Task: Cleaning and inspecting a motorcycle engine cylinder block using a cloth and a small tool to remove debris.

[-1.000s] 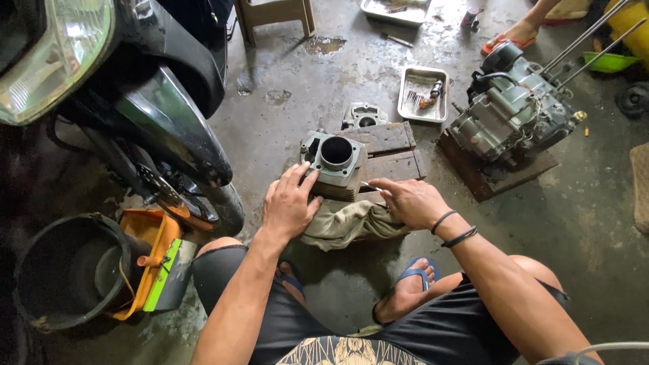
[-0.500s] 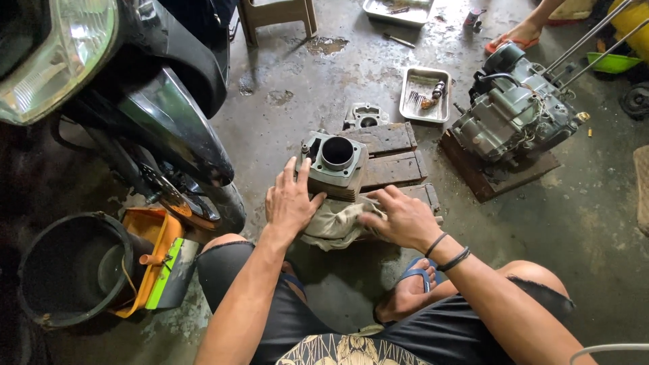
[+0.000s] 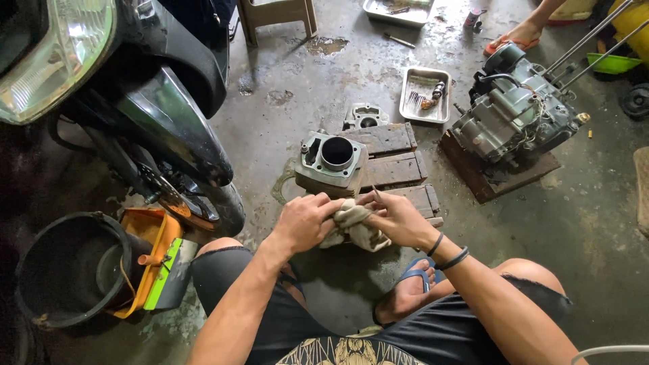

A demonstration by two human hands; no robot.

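Motorcycle repair workshop: motorcycle [image 3: 135, 115], engine [image 3: 514, 122], parts tray [image 3: 424, 94].

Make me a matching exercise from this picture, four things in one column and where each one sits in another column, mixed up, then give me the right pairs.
Things:
1. rag
2. engine cylinder
3. black bucket
4. metal tray

Places:
A. on the floor beyond the wooden pallet, holding small parts
B. at the far left, beside an orange container
C. held between the left hand and the right hand
D. standing on the near left corner of the pallet, bore facing up

Pairs: 1-C, 2-D, 3-B, 4-A
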